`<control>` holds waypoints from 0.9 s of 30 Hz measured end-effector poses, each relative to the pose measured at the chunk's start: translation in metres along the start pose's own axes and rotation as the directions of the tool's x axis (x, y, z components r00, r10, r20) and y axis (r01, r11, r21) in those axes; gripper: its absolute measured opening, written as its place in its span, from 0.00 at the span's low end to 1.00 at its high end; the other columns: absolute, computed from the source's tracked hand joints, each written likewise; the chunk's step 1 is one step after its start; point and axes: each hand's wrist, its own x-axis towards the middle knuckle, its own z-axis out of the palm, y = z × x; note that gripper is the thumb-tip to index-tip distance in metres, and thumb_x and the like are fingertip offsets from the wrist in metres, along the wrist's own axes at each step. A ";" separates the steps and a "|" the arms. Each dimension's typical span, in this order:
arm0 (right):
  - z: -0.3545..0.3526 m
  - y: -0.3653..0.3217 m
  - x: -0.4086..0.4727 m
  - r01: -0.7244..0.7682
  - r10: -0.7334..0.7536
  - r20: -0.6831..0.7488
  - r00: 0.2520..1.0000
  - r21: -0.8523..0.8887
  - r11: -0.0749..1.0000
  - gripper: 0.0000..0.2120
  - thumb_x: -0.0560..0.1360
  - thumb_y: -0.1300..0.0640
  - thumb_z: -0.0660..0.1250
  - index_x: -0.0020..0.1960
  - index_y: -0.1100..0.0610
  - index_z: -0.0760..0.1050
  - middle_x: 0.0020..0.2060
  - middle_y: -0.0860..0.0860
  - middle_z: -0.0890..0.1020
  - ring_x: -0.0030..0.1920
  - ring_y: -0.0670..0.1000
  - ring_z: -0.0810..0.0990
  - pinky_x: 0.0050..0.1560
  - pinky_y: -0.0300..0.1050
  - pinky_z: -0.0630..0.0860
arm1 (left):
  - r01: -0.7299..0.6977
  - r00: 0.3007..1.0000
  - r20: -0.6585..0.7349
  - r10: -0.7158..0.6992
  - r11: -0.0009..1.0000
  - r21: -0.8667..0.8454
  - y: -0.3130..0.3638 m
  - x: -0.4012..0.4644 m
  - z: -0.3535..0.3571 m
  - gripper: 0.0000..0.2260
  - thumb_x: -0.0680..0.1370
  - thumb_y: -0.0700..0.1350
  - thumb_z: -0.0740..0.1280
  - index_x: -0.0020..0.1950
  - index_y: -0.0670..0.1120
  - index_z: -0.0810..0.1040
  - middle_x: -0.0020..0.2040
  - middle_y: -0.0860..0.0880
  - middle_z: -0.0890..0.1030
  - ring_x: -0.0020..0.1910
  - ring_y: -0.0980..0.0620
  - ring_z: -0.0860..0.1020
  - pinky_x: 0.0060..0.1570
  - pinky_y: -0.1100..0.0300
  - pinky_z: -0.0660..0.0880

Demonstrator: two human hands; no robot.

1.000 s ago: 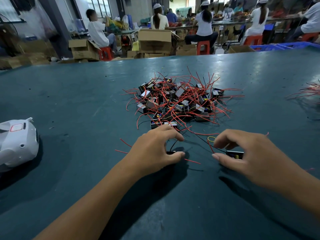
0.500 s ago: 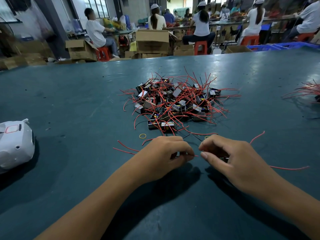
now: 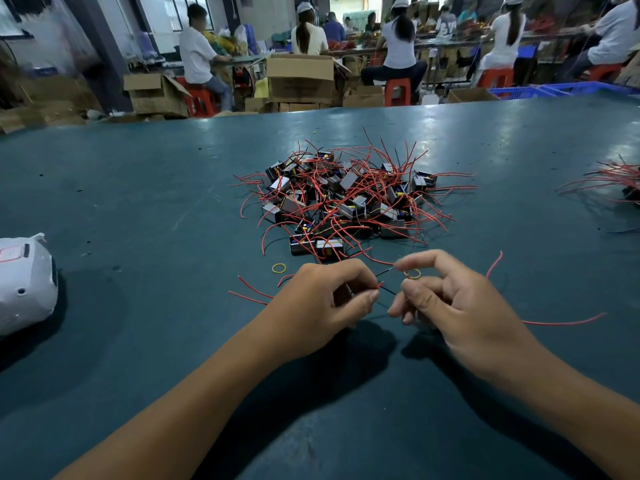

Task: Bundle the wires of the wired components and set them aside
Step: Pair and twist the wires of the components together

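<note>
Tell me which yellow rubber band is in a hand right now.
The band at the right hand, held by its fingertips. The other band lies loose on the table, left of the left hand.

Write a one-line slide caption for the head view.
Left hand pinches wires; right hand holds a rubber band before the component pile.

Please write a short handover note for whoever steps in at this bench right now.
Left hand pinches the red and black wires of one component.
Right hand holds a yellow rubber band at its fingertips, next to those wires.
Spare band lies on the table.
Unbundled pile sits ahead; another wired cluster lies far right.
Left: band this one, then the pile.
</note>
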 end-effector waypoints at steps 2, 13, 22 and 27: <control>0.001 0.000 -0.001 -0.025 0.030 -0.058 0.998 0.093 0.995 0.10 0.75 0.53 0.65 0.50 0.58 0.72 0.37 0.57 0.85 0.33 0.48 0.79 0.34 0.32 0.72 | 0.035 0.999 -0.008 -0.036 0.997 -0.067 0.001 -0.001 0.002 0.02 0.80 0.42 0.69 0.48 0.45 0.79 0.37 0.49 0.82 0.32 0.53 0.81 0.37 0.53 0.79; 0.002 -0.005 -0.004 0.032 -0.035 -0.097 0.995 -0.034 0.999 0.06 0.77 0.61 0.69 0.44 0.51 0.81 0.31 0.50 0.81 0.32 0.42 0.75 0.35 0.32 0.70 | 0.094 0.994 -0.033 -0.101 0.982 -0.164 0.004 -0.001 0.008 0.04 0.80 0.43 0.70 0.47 0.42 0.80 0.39 0.49 0.84 0.34 0.52 0.84 0.38 0.51 0.83; 0.006 -0.010 -0.005 0.049 -0.063 -0.129 0.990 -0.103 0.993 0.06 0.76 0.60 0.70 0.43 0.52 0.83 0.37 0.64 0.80 0.35 0.57 0.74 0.38 0.54 0.71 | 0.116 0.989 -0.057 -0.134 0.963 -0.244 0.002 -0.002 0.014 0.05 0.79 0.44 0.71 0.46 0.44 0.81 0.38 0.48 0.84 0.33 0.51 0.84 0.37 0.47 0.82; 0.006 -0.008 -0.005 0.054 -0.070 -0.170 0.983 -0.097 0.994 0.06 0.75 0.59 0.71 0.42 0.51 0.83 0.35 0.56 0.82 0.34 0.48 0.75 0.37 0.39 0.71 | 0.160 0.982 -0.040 -0.185 0.925 -0.344 -0.001 -0.001 0.018 0.05 0.78 0.44 0.72 0.43 0.46 0.81 0.38 0.48 0.85 0.34 0.51 0.83 0.38 0.51 0.83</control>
